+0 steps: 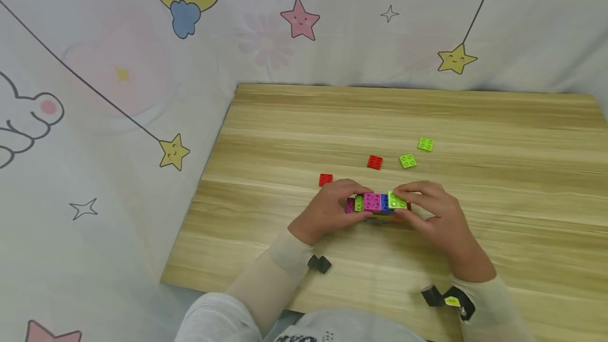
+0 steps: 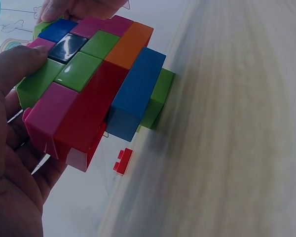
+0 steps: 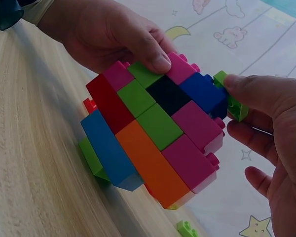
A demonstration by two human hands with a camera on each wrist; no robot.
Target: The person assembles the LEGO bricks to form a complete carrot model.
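Observation:
A built block of toy bricks (image 1: 372, 202), in pink, green, blue, red, orange and black, stands upright on the table in front of the person. My left hand (image 1: 328, 210) grips its left end, thumb on the near face and fingers behind. A light green brick (image 3: 238, 106) is pinched between thumb and fingers of my right hand (image 1: 439, 215), at the top right of the block. This brick sits against the studs of a blue brick (image 3: 202, 91). In the right wrist view it looks slightly tilted. Lower rows step inward to a green brick (image 2: 158, 98) at the base.
Beyond the hands, two red bricks (image 1: 375, 162) and two light green bricks (image 1: 407, 161) lie loose on the wooden table (image 1: 285, 131). A patterned cloth (image 1: 351, 51) hangs along the table's back and left edges. Black wrist devices (image 1: 458, 302) stick out near both forearms.

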